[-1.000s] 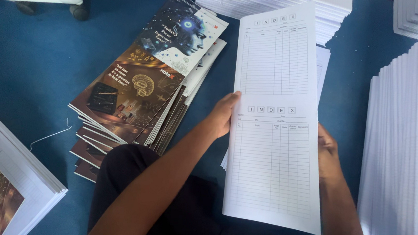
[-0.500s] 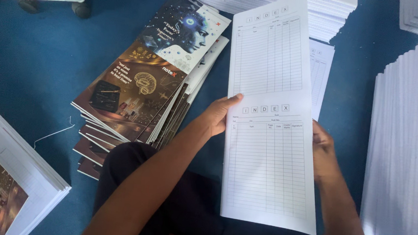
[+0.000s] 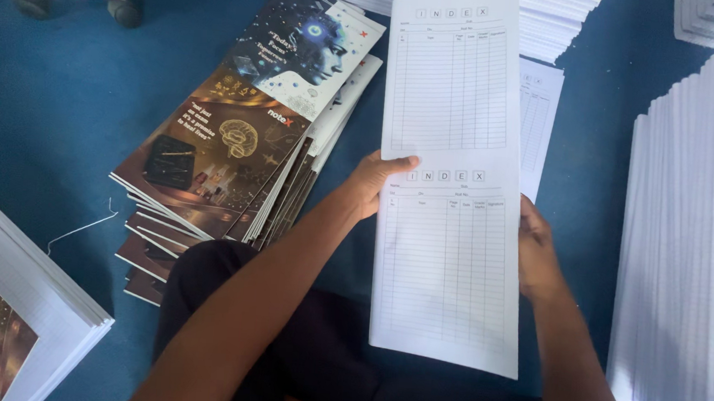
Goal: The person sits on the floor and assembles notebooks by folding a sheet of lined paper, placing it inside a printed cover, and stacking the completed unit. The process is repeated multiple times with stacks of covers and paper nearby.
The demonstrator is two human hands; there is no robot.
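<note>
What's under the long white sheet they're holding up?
Beyond the sheet's right edge, part of another ruled page lies on the blue floor. Its lower end covers the lap; the rest underneath is hidden.

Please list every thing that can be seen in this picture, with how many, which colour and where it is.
printed sheet: one, white with two ruled tables, held upright in the middle
second printed sheet: one, white, flat on the floor behind the held sheet
cover stack: one fanned pile, dark brown and blue pictures, left of centre on the floor
paper stack at right: one tall pile, white, right edge
paper stacks at top: several, white, top edge
bound pile: one, white pages with a dark cover, lower left corner
thread: one, white, on the floor at left
floor: blue
left hand: grips the sheet's left edge
right hand: holds the sheet's right edge
</note>
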